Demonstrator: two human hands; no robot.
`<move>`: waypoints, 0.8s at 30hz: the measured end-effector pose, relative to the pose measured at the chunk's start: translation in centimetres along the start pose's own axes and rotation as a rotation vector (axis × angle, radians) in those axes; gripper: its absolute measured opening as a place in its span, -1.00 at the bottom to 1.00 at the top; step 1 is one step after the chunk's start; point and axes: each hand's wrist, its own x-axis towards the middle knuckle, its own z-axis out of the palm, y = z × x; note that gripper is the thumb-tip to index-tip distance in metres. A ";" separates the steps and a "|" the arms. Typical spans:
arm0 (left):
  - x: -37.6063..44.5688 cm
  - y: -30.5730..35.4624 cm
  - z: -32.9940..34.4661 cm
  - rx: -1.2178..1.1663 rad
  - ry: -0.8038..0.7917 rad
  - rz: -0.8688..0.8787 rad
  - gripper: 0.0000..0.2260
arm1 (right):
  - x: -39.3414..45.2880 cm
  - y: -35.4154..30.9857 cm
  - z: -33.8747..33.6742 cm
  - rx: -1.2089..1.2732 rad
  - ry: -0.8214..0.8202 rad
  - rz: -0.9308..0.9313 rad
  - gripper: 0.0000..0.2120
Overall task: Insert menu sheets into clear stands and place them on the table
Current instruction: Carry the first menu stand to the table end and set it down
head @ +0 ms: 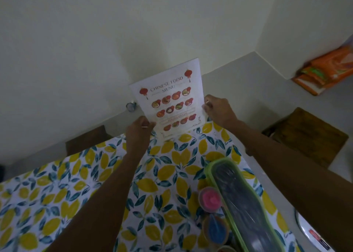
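A white "Chinese Food Menu" sheet [170, 101] with red lanterns and dish pictures stands upright in a clear stand at the far edge of the table. The stand itself is hard to make out; a clear edge shows at the sheet's lower right. My left hand [140, 131] grips the sheet's lower left corner. My right hand [217, 108] pinches its right edge. The base rests on the lemon-patterned tablecloth [95, 175].
A long green-rimmed container with a dark lid [238, 200] lies at the right, with pink [211, 199] and blue [216, 229] small tubs beside it. Wooden stools [305, 135] stand beyond the table. Orange packets [328, 70] sit on a ledge.
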 end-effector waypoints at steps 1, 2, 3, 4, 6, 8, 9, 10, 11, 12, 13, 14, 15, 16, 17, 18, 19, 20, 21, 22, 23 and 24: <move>0.2 -0.1 0.2 -0.006 0.005 -0.002 -0.76 | 0.1 0.3 0.2 0.013 -0.003 0.003 -0.86; 0.3 -0.3 0.5 -0.020 0.010 -0.005 -0.76 | 0.2 0.6 0.4 0.020 -0.002 0.006 -0.86; 0.3 -0.3 0.6 -0.030 0.012 -0.009 -0.77 | 0.3 0.8 0.6 0.022 0.003 0.003 -0.86; 0.3 -0.3 0.8 -0.039 0.013 -0.010 -0.77 | 0.3 0.9 0.8 0.024 0.006 -0.004 -0.86; 0.2 -0.6 1.1 -0.066 0.012 -0.009 -0.78 | 0.2 1.0 1.0 0.030 0.007 -0.020 -0.84; -0.1 -0.8 1.1 -0.069 0.019 -0.003 -0.77 | 0.2 1.0 1.1 0.033 0.006 -0.017 -0.84; -0.2 -0.8 1.2 -0.059 0.020 0.003 -0.76 | 0.2 1.0 1.1 0.032 0.008 -0.015 -0.84; -0.2 -0.9 1.2 -0.054 0.018 0.007 -0.76 | 0.1 1.0 1.1 0.027 0.011 -0.015 -0.85; -0.3 -0.8 1.2 -0.056 0.014 0.002 -0.75 | 0.1 1.1 1.1 0.019 0.013 -0.014 -0.84; -0.3 -0.7 1.2 -0.062 0.014 -0.003 -0.75 | 0.0 1.0 1.1 0.013 0.017 -0.012 -0.84; -0.4 -0.5 1.2 -0.061 0.017 -0.005 -0.75 | -0.1 0.9 1.2 0.012 0.021 -0.010 -0.84; -0.4 -0.5 1.3 -0.058 0.024 0.000 -0.75 | -0.1 0.8 1.2 0.013 0.024 -0.003 -0.83; -0.4 -0.4 1.2 -0.057 0.027 0.005 -0.76 | -0.1 0.6 1.3 0.014 0.028 0.006 -0.83; -0.4 -0.4 1.3 -0.065 0.024 0.006 -0.78 | -0.1 0.5 1.4 0.011 0.031 0.022 -0.82; -0.4 -0.3 1.2 -0.077 0.016 0.002 -0.80 | -0.2 0.3 1.5 0.007 0.031 0.039 -0.81; -0.3 -0.3 1.2 -0.087 0.008 -0.002 -0.82 | -0.2 0.2 1.5 0.010 0.029 0.061 -0.80; -0.2 -0.4 1.2 -0.085 0.002 -0.005 -0.83 | -0.3 0.1 1.5 0.031 0.022 0.089 -0.80; -0.2 -0.4 1.2 -0.077 0.003 -0.002 -0.83 | -0.4 -0.1 1.4 0.072 0.013 0.122 -0.77; -0.1 -0.5 1.2 -0.064 0.004 0.003 -0.81 | -0.5 -0.2 1.4 0.119 0.001 0.154 -0.73; 0.0 -0.5 1.2 -0.055 0.003 0.013 -0.81 | -0.6 -0.5 1.3 0.153 -0.010 0.181 -0.68; 0.1 -0.5 1.1 -0.051 -0.005 0.021 -0.80 | -0.8 -0.7 1.3 0.171 -0.015 0.197 -0.64; 0.1 -0.4 1.0 -0.057 -0.017 0.022 -0.80 | -0.9 -0.9 1.2 0.170 -0.017 0.203 -0.62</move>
